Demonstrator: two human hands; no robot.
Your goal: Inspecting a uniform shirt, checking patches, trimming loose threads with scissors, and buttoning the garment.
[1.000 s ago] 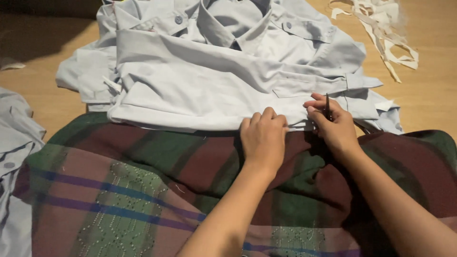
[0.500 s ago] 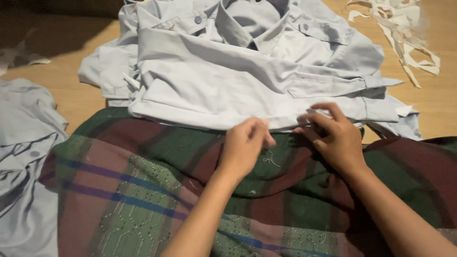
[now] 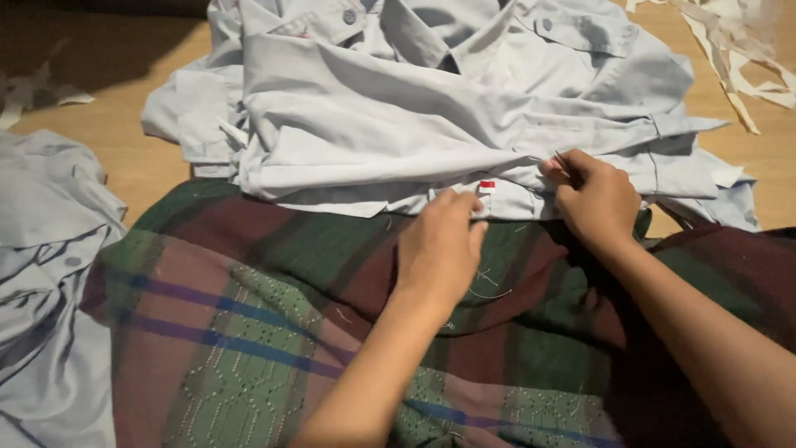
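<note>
Nearest the camera lies a dark plaid cloth of maroon and green with blue stripes (image 3: 249, 332), spread across the lower view with loose thread bits on it. Both forearms reach forward over it. The left hand (image 3: 439, 249) lies palm down, fingers curled loosely together, its fingertips touching the lower edge of a pale grey-blue folded shirt (image 3: 373, 133) beside a small red tag (image 3: 487, 185). The right hand (image 3: 599, 199) — just beside it, knuckles up — is clenched on the same hem, thumb and forefinger pinching a thin dark needle-like tool (image 3: 564, 162) against the fabric. The shirt rests on a wooden floor (image 3: 124, 141). Far right lie white fabric scraps (image 3: 738, 50); at left, another grey garment (image 3: 41, 249).
</note>
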